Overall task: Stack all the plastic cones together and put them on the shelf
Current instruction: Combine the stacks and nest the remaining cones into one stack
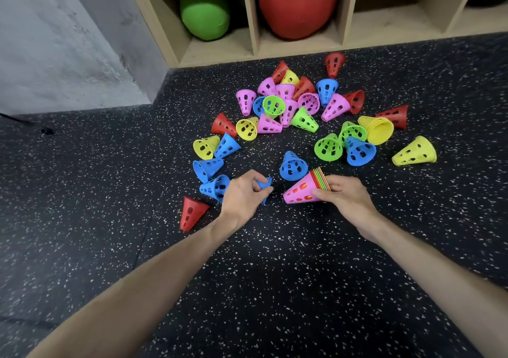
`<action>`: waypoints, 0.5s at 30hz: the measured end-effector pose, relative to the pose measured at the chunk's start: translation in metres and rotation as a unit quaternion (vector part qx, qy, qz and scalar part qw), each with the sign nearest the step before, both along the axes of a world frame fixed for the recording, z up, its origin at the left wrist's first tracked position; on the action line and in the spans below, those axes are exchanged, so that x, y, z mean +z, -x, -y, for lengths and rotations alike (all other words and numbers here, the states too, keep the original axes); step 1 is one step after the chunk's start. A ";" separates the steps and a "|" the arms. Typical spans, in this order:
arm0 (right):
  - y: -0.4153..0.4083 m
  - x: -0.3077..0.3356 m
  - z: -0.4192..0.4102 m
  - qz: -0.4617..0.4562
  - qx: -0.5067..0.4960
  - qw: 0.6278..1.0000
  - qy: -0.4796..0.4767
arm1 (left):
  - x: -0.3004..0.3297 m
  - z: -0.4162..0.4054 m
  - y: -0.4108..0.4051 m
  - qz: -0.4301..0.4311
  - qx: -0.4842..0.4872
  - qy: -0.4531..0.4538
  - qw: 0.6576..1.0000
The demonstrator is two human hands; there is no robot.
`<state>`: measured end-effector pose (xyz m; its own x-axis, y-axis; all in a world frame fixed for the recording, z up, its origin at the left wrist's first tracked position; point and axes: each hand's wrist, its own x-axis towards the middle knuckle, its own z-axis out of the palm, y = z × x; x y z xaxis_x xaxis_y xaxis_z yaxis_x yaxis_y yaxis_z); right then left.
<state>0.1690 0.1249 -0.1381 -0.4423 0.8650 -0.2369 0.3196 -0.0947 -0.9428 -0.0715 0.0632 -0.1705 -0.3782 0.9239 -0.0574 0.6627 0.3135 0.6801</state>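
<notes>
Several perforated plastic cones in pink, blue, green, yellow and red lie scattered on the dark speckled floor, densest in a heap [286, 101] near the shelf. My right hand [343, 195] grips the wide end of a nested stack [302, 191] with a pink cone outermost, lying on its side. My left hand [242, 195] holds a small stack of blue cones [264, 188], mostly hidden by my fingers. A loose blue cone [292, 166] stands between my hands. The wooden shelf [255, 13] stands beyond the heap.
The shelf's floor-level cubbies hold a green roll [204, 11] and a red ball [298, 2]; the cubby to the right looks vacant. A grey wall [55, 41] stands at the left. A red cone [191, 216] lies left of my left wrist.
</notes>
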 end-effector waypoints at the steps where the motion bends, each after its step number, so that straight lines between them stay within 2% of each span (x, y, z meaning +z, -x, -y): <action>1: -0.001 0.000 0.000 0.003 0.000 1.000 0.001 | 0.000 -0.004 0.001 0.007 -0.009 0.007 1.000; 3: -0.001 -0.002 0.000 0.012 0.000 1.000 0.002 | 0.001 -0.012 0.004 -0.008 -0.030 0.024 0.999; 7: 0.000 -0.006 -0.003 0.026 0.001 1.000 0.006 | 0.003 -0.026 0.010 -0.151 -0.034 0.055 0.986; 9: 0.002 -0.009 -0.004 0.031 0.000 0.999 0.008 | 0.006 -0.029 0.011 -0.174 -0.041 0.085 0.980; 12: 0.006 -0.013 -0.005 0.033 -0.006 0.999 0.008 | 0.003 -0.029 0.012 -0.085 -0.080 0.153 0.981; 15: 0.011 -0.017 -0.005 0.026 -0.018 0.999 0.017 | -0.007 -0.022 0.010 -0.006 -0.050 0.117 0.992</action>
